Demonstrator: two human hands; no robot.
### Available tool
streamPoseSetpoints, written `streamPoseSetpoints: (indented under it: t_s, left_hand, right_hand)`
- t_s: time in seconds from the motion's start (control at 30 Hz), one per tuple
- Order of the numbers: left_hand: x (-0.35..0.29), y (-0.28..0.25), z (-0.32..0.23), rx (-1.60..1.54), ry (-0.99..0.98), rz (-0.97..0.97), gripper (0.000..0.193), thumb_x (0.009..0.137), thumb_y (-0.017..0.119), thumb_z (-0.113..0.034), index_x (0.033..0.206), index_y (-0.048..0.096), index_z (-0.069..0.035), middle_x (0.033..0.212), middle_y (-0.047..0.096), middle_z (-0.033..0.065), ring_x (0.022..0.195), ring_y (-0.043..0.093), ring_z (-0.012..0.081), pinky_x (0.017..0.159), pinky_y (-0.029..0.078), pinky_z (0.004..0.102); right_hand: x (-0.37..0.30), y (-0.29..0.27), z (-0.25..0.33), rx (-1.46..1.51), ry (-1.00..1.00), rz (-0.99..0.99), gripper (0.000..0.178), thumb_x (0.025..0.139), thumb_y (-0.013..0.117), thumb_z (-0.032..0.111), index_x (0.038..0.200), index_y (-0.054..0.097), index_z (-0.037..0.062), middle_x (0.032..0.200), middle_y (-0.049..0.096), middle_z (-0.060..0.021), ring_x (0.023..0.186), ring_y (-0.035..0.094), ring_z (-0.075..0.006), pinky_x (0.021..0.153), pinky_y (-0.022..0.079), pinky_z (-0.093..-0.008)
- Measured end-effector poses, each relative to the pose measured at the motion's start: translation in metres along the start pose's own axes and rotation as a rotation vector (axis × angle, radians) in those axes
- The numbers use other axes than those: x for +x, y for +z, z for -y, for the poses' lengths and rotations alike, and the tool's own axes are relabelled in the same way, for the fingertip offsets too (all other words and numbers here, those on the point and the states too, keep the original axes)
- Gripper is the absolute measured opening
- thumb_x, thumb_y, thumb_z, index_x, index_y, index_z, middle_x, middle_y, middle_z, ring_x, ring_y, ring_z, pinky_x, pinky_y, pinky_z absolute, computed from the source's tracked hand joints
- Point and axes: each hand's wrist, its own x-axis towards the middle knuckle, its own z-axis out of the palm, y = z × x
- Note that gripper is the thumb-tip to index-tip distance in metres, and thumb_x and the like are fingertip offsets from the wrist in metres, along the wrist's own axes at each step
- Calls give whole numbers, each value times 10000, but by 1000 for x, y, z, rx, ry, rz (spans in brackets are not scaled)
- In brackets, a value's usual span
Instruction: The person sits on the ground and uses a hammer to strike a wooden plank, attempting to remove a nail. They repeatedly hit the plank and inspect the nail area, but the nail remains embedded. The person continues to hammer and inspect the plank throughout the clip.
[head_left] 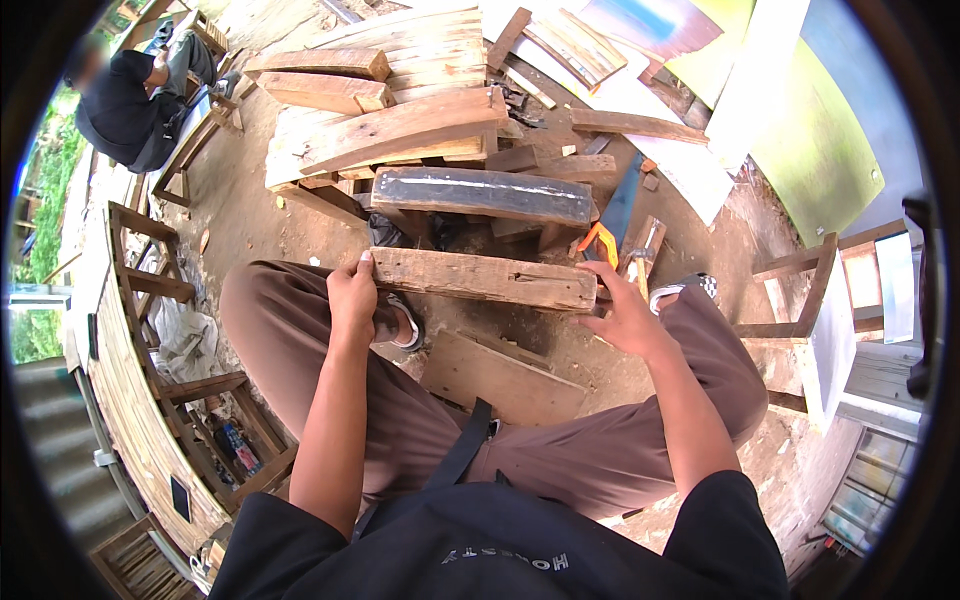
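A rough, weathered wooden block lies crosswise between my hands, above the ground between my knees. My left hand grips its left end, with the thumb on the upper edge. Around the right end, my right hand has its thumb and fingers closed. Just beyond the block stands a low wooden piece with a dark top and a pale streak along it. Near my right hand, an orange-handled saw with a blue blade leans by the dark-topped piece.
Thick timber beams are stacked ahead on a slatted wooden surface. A wooden board lies between my legs. Slatted bench runs along the left. Another person sits at the far left. Painted panels lie at the right.
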Motion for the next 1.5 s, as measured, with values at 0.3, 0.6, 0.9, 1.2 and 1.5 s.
streamPoseSetpoints:
  t_s: [0.3, 0.6, 0.9, 1.2, 1.5]
  left_hand:
    - [0, 1, -3, -75, -83, 0, 406, 1117, 576, -210, 1224, 700, 161, 1049, 761, 141, 902, 653, 154, 848, 532, 327]
    - [-2, 1, -3, -109, -93, 10, 401, 1121, 574, -213, 1200, 711, 155, 1012, 756, 117, 861, 645, 141, 814, 532, 314]
    - [1, 4, 1, -36, 16, -24, 421, 1110, 600, -240, 1200, 709, 156, 954, 735, 96, 798, 597, 117, 726, 521, 309]
    - [-2, 5, -4, -23, -10, -35, 423, 1113, 595, -235, 1213, 703, 162, 968, 734, 98, 843, 603, 125, 782, 517, 309]
    - [0, 3, 0, -33, -11, -51, 438, 1115, 595, -241, 1214, 696, 173, 1002, 742, 116, 875, 597, 126, 825, 512, 313]
  right_hand:
    - [3, 4, -6, -80, -67, -9, 644, 862, 796, -65, 1420, 518, 97, 1265, 691, -133, 1205, 699, -260, 1037, 579, -391]
    - [1, 1, -16, -20, -52, -15, 649, 880, 787, -64, 1435, 490, 98, 1289, 676, -128, 1188, 705, -257, 1018, 589, -392]
    - [0, 1, -16, 5, -33, -14, 696, 892, 817, -15, 1466, 453, 134, 1311, 657, -134, 1179, 703, -261, 1032, 580, -394]
    - [-1, -2, -10, 22, -48, 4, 657, 876, 863, 86, 1402, 471, 118, 1284, 684, -161, 1200, 687, -343, 1025, 555, -446]
    - [4, -8, -4, -70, -46, 73, 664, 870, 876, 119, 1396, 471, 104, 1260, 695, -170, 1184, 694, -359, 1013, 548, -458]
